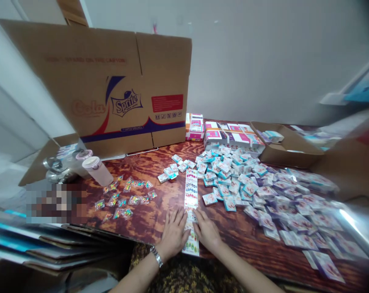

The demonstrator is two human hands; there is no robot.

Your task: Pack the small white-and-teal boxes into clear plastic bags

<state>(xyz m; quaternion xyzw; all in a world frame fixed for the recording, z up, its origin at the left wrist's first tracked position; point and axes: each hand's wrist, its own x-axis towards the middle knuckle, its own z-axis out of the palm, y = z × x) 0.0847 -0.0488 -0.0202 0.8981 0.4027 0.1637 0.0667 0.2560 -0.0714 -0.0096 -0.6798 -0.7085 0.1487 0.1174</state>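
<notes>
A long white strip [191,195] printed with rows of small coloured pictures lies on the table, running from the front edge toward the back. My left hand [173,232], a metal watch on its wrist, rests flat on the strip's left side with fingers stretched out. Opposite it, my right hand [207,230] lies flat with its fingers over the right side. Parts of the strip are hidden beneath both hands. Close by on the right is a big heap of small white and blue boxes [224,167]; a few more boxes [172,171] lie left of the strip's far end.
Small clear packets of coloured pieces [123,199] are scattered at left, near a pinkish lidded cup [97,171]. Behind stands a large Sprite carton [160,89]. White and purple boxes [294,207] spread rightward. Strapped bundles [233,136] and an open carton [294,148] stand behind.
</notes>
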